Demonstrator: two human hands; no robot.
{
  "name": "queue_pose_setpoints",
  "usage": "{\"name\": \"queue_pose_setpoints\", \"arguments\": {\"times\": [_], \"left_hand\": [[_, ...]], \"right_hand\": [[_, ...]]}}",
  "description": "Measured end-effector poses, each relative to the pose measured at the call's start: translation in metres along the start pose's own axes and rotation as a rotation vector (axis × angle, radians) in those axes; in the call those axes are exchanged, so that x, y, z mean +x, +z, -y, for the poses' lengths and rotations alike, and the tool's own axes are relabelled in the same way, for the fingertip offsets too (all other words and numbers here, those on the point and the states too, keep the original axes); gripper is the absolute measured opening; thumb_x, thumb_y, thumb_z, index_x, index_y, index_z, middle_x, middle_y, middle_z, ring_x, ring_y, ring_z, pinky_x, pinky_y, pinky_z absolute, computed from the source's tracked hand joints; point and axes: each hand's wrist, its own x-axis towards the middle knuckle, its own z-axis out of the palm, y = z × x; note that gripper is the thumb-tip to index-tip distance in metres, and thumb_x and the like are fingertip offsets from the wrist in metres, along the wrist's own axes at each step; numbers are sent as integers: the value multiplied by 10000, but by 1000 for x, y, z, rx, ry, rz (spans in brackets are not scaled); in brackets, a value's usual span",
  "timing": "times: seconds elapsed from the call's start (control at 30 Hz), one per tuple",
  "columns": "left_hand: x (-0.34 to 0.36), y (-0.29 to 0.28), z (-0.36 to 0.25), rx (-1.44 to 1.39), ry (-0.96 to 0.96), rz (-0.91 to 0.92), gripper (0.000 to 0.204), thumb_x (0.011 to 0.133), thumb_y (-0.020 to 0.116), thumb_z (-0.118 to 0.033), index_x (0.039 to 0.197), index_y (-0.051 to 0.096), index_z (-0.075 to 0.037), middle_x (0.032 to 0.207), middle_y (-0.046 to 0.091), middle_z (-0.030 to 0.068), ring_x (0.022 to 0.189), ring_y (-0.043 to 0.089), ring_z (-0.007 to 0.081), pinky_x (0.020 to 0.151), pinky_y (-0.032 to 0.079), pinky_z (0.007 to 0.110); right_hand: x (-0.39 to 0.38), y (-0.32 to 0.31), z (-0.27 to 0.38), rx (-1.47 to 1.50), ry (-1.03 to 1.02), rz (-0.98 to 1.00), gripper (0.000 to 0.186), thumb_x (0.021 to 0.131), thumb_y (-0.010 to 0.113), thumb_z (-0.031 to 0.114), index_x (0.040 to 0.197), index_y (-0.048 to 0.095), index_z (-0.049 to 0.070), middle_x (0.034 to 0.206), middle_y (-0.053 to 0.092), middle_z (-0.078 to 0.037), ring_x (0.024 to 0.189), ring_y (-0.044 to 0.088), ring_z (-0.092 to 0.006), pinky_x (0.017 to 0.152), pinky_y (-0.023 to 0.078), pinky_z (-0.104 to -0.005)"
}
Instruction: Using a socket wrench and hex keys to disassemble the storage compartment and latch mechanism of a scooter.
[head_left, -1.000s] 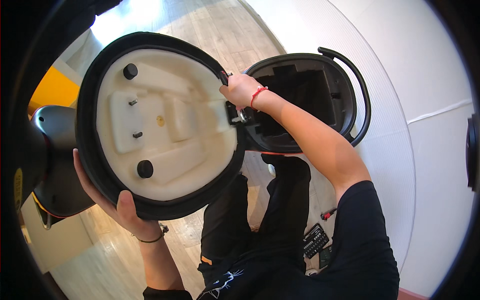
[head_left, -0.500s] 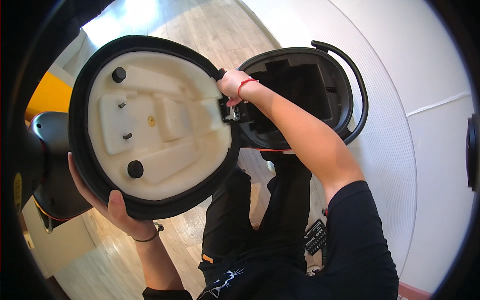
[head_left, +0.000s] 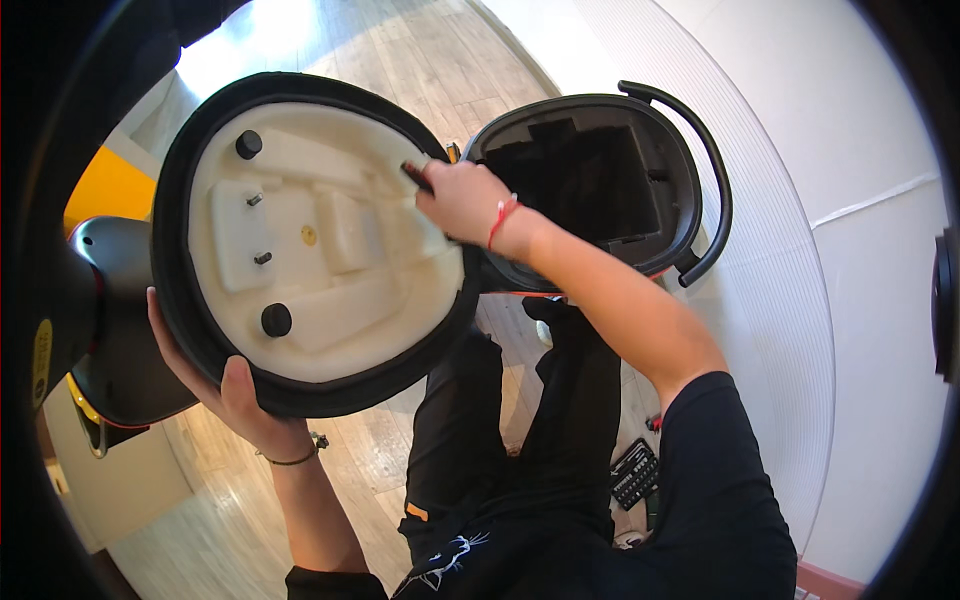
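Well — black bin [head_left: 690, 190], dark inside; left grip [head_left: 240, 410] closed round seat [head_left: 350, 235], right grip [head_left: 468, 200] round dark handle [head_left: 415, 177].

Right fingers [head_left: 437, 203] curled, left fingers [head_left: 170, 340] spread

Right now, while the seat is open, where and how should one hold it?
The seat is probably best held by its thick black rim, at lower left, coming from below in the picture: thumb in front, fingers behind. The rim gives a rounded edge there, away from the open compartment, and the left hand grips it so.
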Motion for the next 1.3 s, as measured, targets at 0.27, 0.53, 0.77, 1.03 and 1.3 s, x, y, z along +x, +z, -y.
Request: {"name": "queue_pose_setpoints", "arguments": {"times": [0.27, 0.53, 0.77, 1.03, 1.3], "left_hand": [[0, -2, 2, -25, -4, 20, 826, 789, 596, -326, 1499, 272, -56, 1489, 352, 144, 1362, 379, 303, 1114, 343, 428], [1, -10, 3, -19, -9, 39, 845, 812, 626, -337, 1506, 241, -46, 1488, 343, 147, 1349, 380, 286, 1115, 325, 396], [5, -17, 6, -4, 18, 71, 829, 817, 633, -302, 1503, 248, -37, 1501, 328, 146, 1355, 371, 272, 1129, 298, 384], [3, -20, 14, 8, 52, 85, 816, 810, 617, -286, 1504, 257, -51, 1494, 333, 152, 1350, 371, 282, 1121, 310, 388], [6, -22, 14, 82, 94, 82, 795, 813, 593, -256, 1504, 256, -54, 1471, 357, 167, 1336, 387, 295, 1108, 333, 387]], "right_hand": [[-136, 23, -16, -77, -246, -64, 275, 765, 694, 154, 1017, 596, 104, 933, 584, -130, 846, 640, -323, 676, 521, -436], [-163, 52, 10, 241, 139, -156, 282, 775, 630, 42, 1048, 597, 104, 990, 577, -126, 881, 626, -309, 758, 518, -395], [-164, 90, -25, 921, 164, -167, 226, 926, 491, -15, 1114, 594, 59, 1028, 615, -144, 867, 670, -246, 765, 515, -329], [-166, 83, -10, 741, 210, -305, 229, 948, 491, -3, 1156, 571, 46, 1023, 603, -149, 873, 662, -250, 787, 513, -346], [-144, 38, -1, 319, -68, -212, 233, 897, 627, 118, 1118, 561, 85, 939, 593, -171, 841, 620, -372, 709, 509, -428]]}}
